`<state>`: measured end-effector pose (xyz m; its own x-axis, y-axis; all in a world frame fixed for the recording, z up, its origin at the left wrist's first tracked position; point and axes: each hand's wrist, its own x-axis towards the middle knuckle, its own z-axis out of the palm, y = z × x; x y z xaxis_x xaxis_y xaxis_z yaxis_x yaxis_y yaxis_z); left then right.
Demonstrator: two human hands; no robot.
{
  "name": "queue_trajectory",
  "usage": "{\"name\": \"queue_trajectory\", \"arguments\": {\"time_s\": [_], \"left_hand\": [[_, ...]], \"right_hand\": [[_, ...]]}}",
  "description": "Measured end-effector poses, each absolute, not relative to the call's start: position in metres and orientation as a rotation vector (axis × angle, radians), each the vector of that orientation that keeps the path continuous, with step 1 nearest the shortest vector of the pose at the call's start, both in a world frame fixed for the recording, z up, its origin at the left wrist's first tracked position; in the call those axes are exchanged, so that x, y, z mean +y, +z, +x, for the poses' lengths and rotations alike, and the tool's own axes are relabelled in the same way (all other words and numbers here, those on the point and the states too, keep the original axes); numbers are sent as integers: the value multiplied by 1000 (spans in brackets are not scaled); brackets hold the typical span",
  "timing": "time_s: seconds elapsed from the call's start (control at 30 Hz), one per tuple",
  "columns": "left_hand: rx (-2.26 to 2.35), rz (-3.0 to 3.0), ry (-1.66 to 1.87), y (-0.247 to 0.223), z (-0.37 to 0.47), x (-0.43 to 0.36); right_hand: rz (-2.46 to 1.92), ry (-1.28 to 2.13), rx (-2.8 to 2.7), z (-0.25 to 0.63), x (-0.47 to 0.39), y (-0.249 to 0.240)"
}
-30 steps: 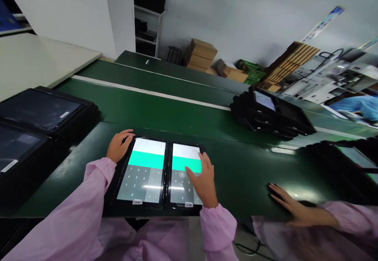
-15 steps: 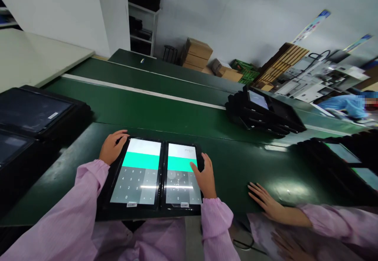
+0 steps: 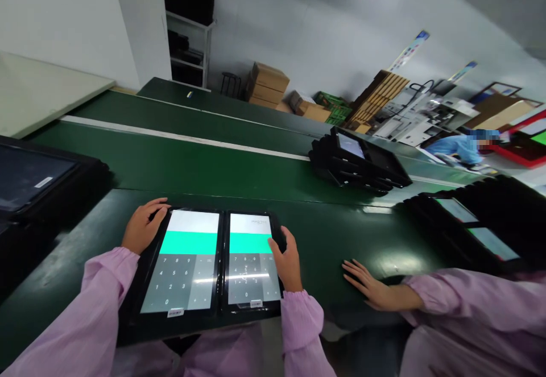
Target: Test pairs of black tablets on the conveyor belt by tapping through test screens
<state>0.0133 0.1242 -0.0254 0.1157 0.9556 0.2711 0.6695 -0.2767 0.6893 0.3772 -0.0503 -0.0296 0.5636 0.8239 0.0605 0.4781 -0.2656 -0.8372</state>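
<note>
Your left hand (image 3: 140, 233) rests curled on the top left corner of the left tablet (image 3: 182, 263), fingers bent over its edge, gripping nothing else. Out beyond that hand a stack of dark trays (image 3: 38, 178) crowds the bench (image 3: 333, 240), with a narrow strip of green between. The tablet lies flat, near the bench's front edge, touching the right tablet (image 3: 251, 263) along one long side. Both screens show a white bar, a teal band and a grey number pad; a small white sticker sits at each lower rim, too small to read. Faint digits show on the right screen's white bar, unreadable. Your right hand (image 3: 286, 260) lies along that tablet's right edge, fingers loosely bent, thumb on the glass. Past it is open green, then a co-worker's hand (image 3: 367, 283) flat on the bench, well apart from yours.
</note>
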Motion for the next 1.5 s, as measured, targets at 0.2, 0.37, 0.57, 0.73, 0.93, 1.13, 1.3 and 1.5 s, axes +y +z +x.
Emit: {"name": "queue_trajectory", "arguments": {"time_s": [0.2,0.37,0.57,0.73,0.93,1.13,1.3,1.5], "left_hand": [[1522,2013,992,-29,9,129],[1508,2025,1002,-31,8,130],[1472,2054,992,-23,13,117],[1443,2067,1055,3,21,91],[916,2523,653,27,45,36],[906,2626,605,26,50,17],[896,2652,557,26,53,15],[1001,2602,646,27,40,15]], "right_hand": [[-1836,414,-1023,380,-49,-34],[-1808,375,-1021,379,-47,-35],[-1781,477,-918,386,-52,-43],[-1834,520,-947,376,-67,-25],[-1535,428,-1618,295,-75,6],[-1415,275,-1961,248,-56,3],[-1450,222,-1930,246,-55,1],[-1452,219,-1901,250,-62,-3]]}}
